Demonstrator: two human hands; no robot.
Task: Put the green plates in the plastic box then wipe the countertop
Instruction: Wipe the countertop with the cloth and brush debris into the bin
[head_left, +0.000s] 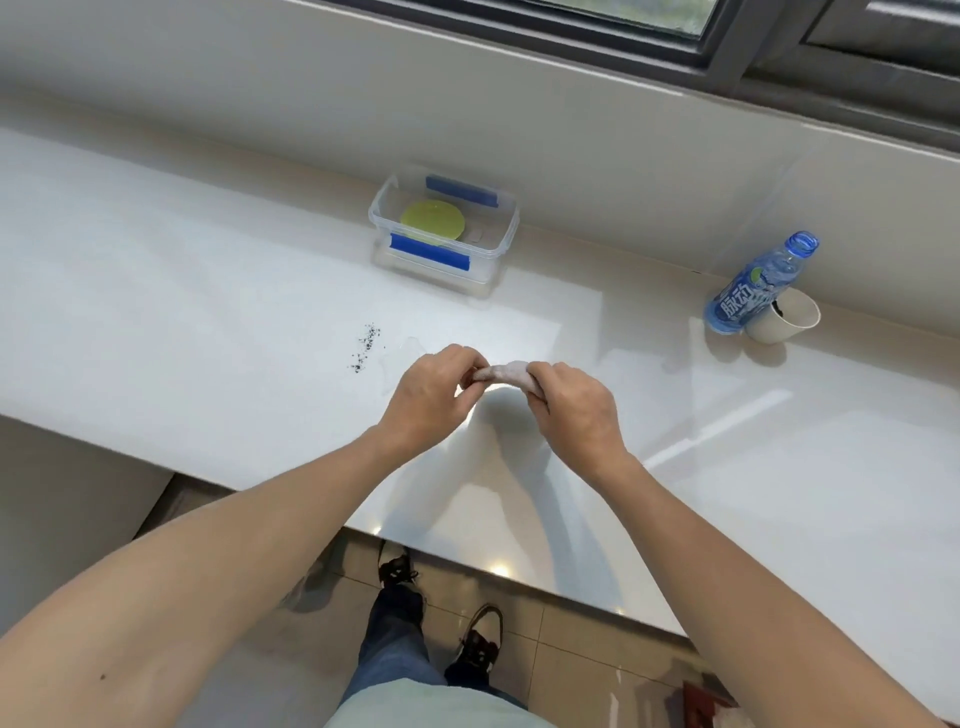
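Observation:
A clear plastic box with blue clips stands at the back of the white countertop, and a green plate lies inside it. In front of the box, my left hand and my right hand both grip a small pale cloth, held bunched between them just above the counter. A patch of dark crumbs lies on the counter left of my left hand, with a small wet smear beside it.
A blue drink bottle without a cap and a paper cup stand at the right rear of the counter. A window ledge runs behind. The counter's front edge is near my feet on the tiled floor.

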